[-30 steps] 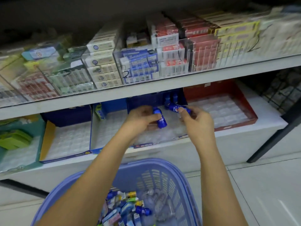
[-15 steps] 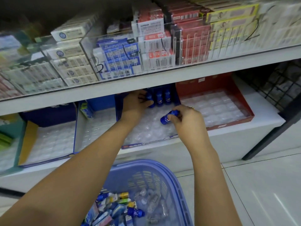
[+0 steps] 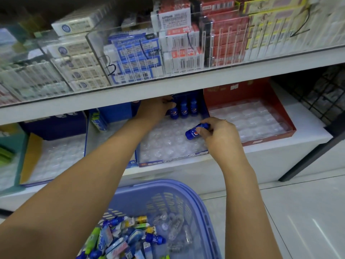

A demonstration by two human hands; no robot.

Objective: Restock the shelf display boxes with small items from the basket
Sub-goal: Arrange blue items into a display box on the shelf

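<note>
A blue display box [image 3: 168,161] with a clear plastic insert sits on the lower shelf. Three small blue bottles stand in its back row [image 3: 188,109]. My left hand [image 3: 155,111] reaches to the back of the box, its fingers round the leftmost bottle [image 3: 174,110]. My right hand [image 3: 218,135] holds another small blue bottle [image 3: 195,132] tilted over the middle of the insert. A lilac plastic basket [image 3: 197,208] below holds several small items, among them blue bottles, packets and clear pieces.
A red display box [image 3: 280,133] with a bare insert lies to the right. More boxes [image 3: 54,159] with inserts lie to the left. The upper shelf [image 3: 186,81] carries clear cases of cartons. A black wire rack [image 3: 328,98] and a black leg stand at the right.
My left hand has carried its bottle from the front to the back row, which has grown from two to three bottles. My right hand moved a little right with its bottle.
</note>
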